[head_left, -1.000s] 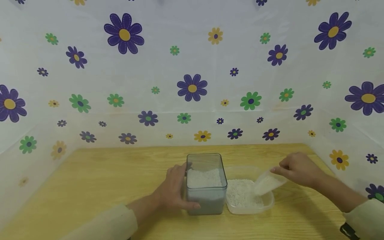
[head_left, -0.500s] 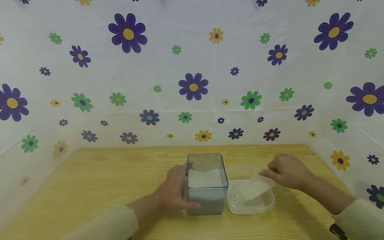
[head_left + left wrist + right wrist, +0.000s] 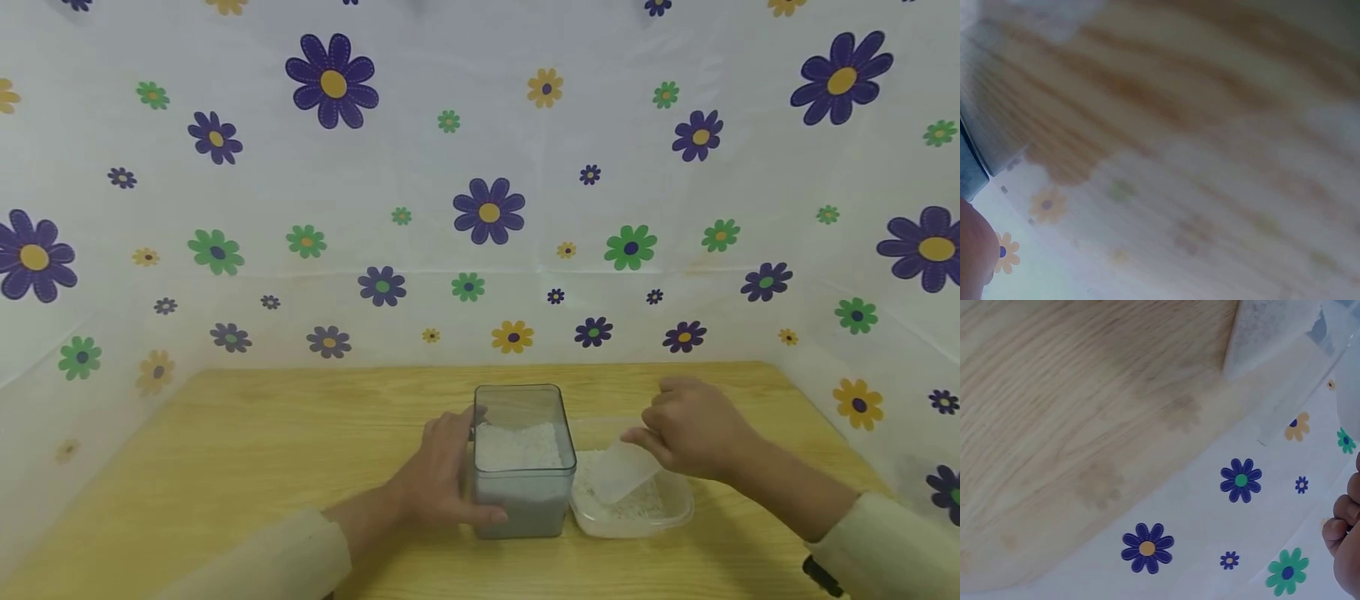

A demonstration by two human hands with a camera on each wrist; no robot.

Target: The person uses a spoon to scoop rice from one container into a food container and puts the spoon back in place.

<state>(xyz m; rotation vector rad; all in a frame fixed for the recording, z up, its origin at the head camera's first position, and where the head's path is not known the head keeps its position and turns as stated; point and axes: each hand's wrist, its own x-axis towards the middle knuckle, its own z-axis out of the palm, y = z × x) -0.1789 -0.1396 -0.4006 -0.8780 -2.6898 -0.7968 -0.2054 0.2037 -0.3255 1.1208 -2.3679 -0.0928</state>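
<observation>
My left hand point(image 3: 438, 483) grips a tall clear grey box point(image 3: 525, 504) from its left side, thumb across the front and fingers toward the back. White grains that look like rice point(image 3: 517, 446) fill it part way. Right beside the box stands a low translucent plastic tub point(image 3: 637, 527) with more of the grains. My right hand point(image 3: 697, 429) pinches a translucent white scoop point(image 3: 626, 475), tilted down to the left with its lower end at the grains in the tub. The right wrist view shows curled fingers point(image 3: 1340, 519) at its right edge. The scoop's contents cannot be made out.
A light wood-grain table point(image 3: 285, 450) lies under everything. White sheeting point(image 3: 420, 167) with purple, green and yellow flowers stands behind the table and along both sides. The box wall is close against the tub's left edge.
My right hand has moved left with the scoop, bringing it across the tub toward the box. The left hand keeps its hold on the box. The head view has shifted slightly.
</observation>
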